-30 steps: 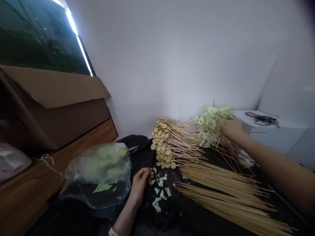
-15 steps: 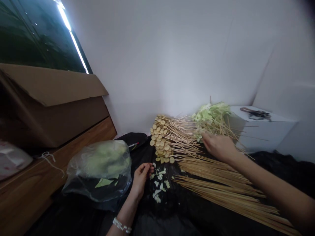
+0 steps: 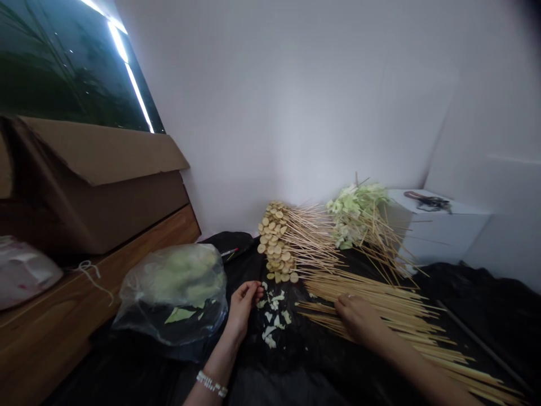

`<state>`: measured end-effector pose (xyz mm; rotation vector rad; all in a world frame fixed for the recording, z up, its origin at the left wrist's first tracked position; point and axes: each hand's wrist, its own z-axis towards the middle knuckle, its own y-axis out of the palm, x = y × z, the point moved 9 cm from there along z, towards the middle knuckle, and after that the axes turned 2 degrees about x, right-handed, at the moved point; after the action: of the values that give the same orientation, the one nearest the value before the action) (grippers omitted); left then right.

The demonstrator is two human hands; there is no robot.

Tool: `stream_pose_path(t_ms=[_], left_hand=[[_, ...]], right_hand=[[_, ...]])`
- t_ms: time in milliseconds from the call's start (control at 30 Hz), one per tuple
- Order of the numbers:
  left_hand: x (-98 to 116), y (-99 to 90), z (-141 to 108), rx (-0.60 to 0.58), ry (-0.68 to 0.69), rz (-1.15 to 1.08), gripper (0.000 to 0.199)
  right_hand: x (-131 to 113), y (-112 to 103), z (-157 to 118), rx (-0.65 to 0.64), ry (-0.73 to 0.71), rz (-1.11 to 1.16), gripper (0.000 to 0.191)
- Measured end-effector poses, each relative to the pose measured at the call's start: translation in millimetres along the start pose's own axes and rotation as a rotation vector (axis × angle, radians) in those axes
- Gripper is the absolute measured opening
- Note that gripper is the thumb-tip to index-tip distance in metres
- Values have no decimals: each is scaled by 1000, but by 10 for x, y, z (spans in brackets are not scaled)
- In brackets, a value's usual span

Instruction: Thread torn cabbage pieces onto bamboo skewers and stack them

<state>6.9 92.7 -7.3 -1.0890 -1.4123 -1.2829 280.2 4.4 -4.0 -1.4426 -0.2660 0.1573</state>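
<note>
My left hand point(image 3: 243, 307), with a beaded bracelet on its wrist, hangs with curled fingers just left of scattered pale vegetable pieces point(image 3: 273, 318) on a black plastic sheet point(image 3: 333, 369). Whether those fingers pinch a small piece is hidden. My right hand point(image 3: 359, 318) lies palm-down on a spread of loose bamboo skewers point(image 3: 406, 321). Farther back, round tan slices threaded on skewers point(image 3: 274, 242) form a long stack. Pale green cabbage pieces on skewers point(image 3: 355, 211) are heaped to its right. A clear plastic bag of green leaves point(image 3: 177, 287) sits left of my left hand.
A cardboard box point(image 3: 97, 186) stands on a wooden ledge point(image 3: 84, 270) at the left, with a white plastic bag point(image 3: 25, 273) beside it. A black bag with a pen point(image 3: 230, 251) lies behind the clear bag. A white box point(image 3: 435, 231) holding a dark strap point(image 3: 426, 200) stands at the right.
My right hand has moved down and left, from the skewered cabbage onto the loose skewers. My left hand has stayed almost still. The skewers have shifted slightly.
</note>
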Motion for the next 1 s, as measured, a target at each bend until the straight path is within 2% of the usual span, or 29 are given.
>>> stream_pose_path(t_ms=[100,200,300,367,467,567,667,767,833,1000], left_hand=[[10,-4,-5,3,4,-9,39],[19,-7,-8,11,1,-8,40],[18,3,-11,12,-8,0,40],[19,13,-13,8,-5,0,40],[26,22,-12,3,19,2,41],[20,20,-9,0,37,8,42],[20,37,-30,-12,44,7,41],[79,103,-104,-26,44,10,40],[173,231,-188,-78,41,10,39],[558,705,-486,-290,15,-26,38]], right_hand=[[39,-58,-8,16,14,-12,32],[20,-234,18,78,21,-24,31],[-121,-420,130,161,14,-45,29],[-257,-450,250,183,14,-35,27],[-461,-318,425,184,10,-5,22],[-587,-59,508,172,-6,16,19],[-605,167,509,164,-13,36,18],[-584,260,491,179,-14,48,17],[-573,274,487,192,-16,53,16],[-556,307,484,235,-19,59,17]])
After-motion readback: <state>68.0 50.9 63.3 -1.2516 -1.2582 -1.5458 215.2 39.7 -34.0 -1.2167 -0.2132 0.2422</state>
